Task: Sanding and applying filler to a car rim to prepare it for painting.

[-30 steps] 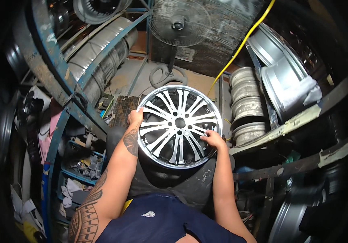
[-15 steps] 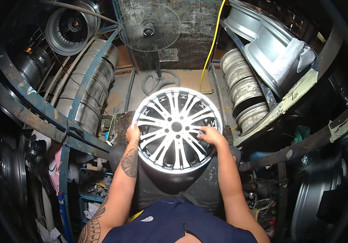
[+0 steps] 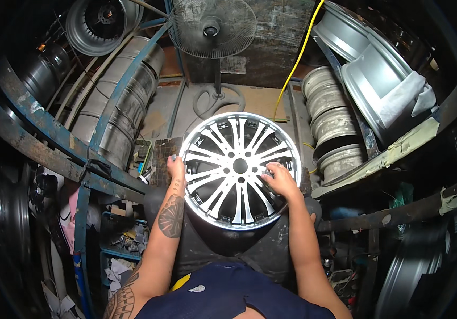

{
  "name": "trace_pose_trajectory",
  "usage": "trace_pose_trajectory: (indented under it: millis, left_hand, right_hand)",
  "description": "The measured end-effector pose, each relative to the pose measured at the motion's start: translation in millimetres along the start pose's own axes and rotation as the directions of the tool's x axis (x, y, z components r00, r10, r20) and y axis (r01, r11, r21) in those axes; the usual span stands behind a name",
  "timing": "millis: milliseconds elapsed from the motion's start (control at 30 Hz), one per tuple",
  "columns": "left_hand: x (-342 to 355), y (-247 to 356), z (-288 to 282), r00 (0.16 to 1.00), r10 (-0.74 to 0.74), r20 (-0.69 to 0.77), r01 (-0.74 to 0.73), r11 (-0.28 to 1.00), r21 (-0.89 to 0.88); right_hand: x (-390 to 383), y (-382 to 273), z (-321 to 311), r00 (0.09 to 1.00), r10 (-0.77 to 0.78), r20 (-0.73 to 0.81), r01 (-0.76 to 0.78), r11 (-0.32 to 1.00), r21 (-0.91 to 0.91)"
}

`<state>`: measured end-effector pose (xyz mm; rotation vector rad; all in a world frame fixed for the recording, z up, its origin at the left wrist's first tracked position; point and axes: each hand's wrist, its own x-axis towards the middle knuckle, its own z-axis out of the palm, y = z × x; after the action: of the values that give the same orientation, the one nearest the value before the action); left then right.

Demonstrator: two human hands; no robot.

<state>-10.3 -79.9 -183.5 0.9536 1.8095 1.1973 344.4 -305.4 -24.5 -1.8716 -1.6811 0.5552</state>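
Note:
A multi-spoke alloy wheel (image 3: 239, 153) with bright machined spokes and dark pockets lies face up over my lap. My left hand (image 3: 176, 169) is closed on the left edge of its rim, fingers partly hidden behind the edge. Over the spokes right of the hub, my right hand (image 3: 283, 181) has its fingers bent together against the thumb. Something small and dark seems to sit at those fingertips, too little of it showing to name. Round the centre hole are several bolt holes.
A standing fan (image 3: 211, 32) stands beyond the wheel, beside a hanging yellow cable (image 3: 298, 58). Metal racks (image 3: 117, 95) flank me, stacked with silver wheels (image 3: 335, 119). A white cloth (image 3: 406, 98) drapes over one at right. Blue bins (image 3: 119, 250) with scraps sit low left.
The whole view has shifted, so the surroundings sit farther right. My right hand stays by the spokes right of the hub, its fingers slightly repositioned. My left hand keeps the rim's left edge.

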Motion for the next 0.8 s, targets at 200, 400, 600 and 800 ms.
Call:
trace_pose_trajectory:
  millis: [200,400,600,800]
  left_hand:
    - [1,71,-1,0.917,-0.346,0.198,0.392,0.692,-0.607]
    - [63,108,-13,0.933,-0.339,0.118,0.323,0.645,-0.692]
    - [43,121,16,0.955,-0.266,0.13,0.273,0.624,-0.732]
    - [23,155,15,0.954,-0.041,0.297,0.25,0.659,-0.709]
  right_hand:
    - [-2,1,-1,0.936,0.352,-0.03,-0.353,0.932,-0.076]
    - [11,-9,3,0.951,0.286,-0.12,-0.274,0.956,0.107]
    - [12,11,15,0.961,0.261,-0.087,-0.215,0.909,0.357]
    - [14,-12,13,0.97,0.083,0.228,-0.231,0.607,0.761]
